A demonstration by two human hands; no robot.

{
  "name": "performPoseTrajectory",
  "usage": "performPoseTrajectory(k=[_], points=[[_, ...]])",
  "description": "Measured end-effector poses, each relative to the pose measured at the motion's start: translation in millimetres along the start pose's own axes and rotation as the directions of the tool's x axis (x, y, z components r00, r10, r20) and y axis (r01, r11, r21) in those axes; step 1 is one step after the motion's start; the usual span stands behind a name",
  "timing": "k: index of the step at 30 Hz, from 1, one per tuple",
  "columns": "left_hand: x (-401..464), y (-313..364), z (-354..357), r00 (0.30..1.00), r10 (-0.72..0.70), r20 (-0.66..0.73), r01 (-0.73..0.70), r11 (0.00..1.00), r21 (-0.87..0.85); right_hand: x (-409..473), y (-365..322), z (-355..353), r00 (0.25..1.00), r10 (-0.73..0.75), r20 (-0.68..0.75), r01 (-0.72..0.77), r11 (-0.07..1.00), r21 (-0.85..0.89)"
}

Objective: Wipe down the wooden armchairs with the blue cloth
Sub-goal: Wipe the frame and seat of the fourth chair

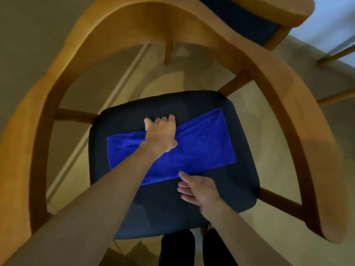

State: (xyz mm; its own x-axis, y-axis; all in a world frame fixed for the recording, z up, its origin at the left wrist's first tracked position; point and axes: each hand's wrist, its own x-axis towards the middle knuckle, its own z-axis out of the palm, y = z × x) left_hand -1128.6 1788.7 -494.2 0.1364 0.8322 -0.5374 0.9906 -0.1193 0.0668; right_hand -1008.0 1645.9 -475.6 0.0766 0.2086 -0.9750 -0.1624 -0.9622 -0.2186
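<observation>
- Head view, looking straight down: a wooden armchair (80,60) with a curved, one-piece back-and-arm rail that arches round the top and both sides of the picture.
- Its dark seat cushion (240,189) lies in the middle of the frame, joined to the rail by short wooden struts on the left and right.
- The blue cloth (201,148) lies spread across the cushion, roughly rectangular, its long side running from lower left to upper right; it is bunched into folds at the middle of its far edge.
- The left hand (161,133) reaches across the cloth with knuckles up, its fingers curled over the gathered far edge; it grips the cloth there.
- The left forearm crosses the near left corner of the cloth and hides that part.
- The right hand (199,189) is over the bare cushion just beside the near edge of the cloth, fingers straight and loosely spread, holding nothing; the index fingertip reaches the cloth's edge, though contact cannot be judged through the motion blur.
- A second armchair (272,18) with a dark seat shows in part at the upper right, and further wooden legs at the right edge.
- Pale floor (278,116) shows through the chair frame; the person's dark trouser legs (178,250) are at the bottom edge.
</observation>
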Motion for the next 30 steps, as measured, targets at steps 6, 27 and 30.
performPoseTrajectory(k=[6,27,30], points=[[10.1,-8.5,-35.6,0.963,-0.005,0.271,0.056,0.982,-0.181,-6.0,-8.0,38.9,0.993,0.111,0.028,-0.114,0.938,0.328],[-120.0,-35.0,67.8,0.986,0.167,-0.023,-0.161,0.898,-0.41,-2.0,24.2,-45.7,0.784,-0.609,0.119,0.436,0.404,-0.804],[-115.6,-32.3,68.6,0.969,0.203,-0.141,-0.238,0.921,-0.309,-5.9,29.5,-43.1,0.701,-0.703,0.117,0.402,0.254,-0.879]])
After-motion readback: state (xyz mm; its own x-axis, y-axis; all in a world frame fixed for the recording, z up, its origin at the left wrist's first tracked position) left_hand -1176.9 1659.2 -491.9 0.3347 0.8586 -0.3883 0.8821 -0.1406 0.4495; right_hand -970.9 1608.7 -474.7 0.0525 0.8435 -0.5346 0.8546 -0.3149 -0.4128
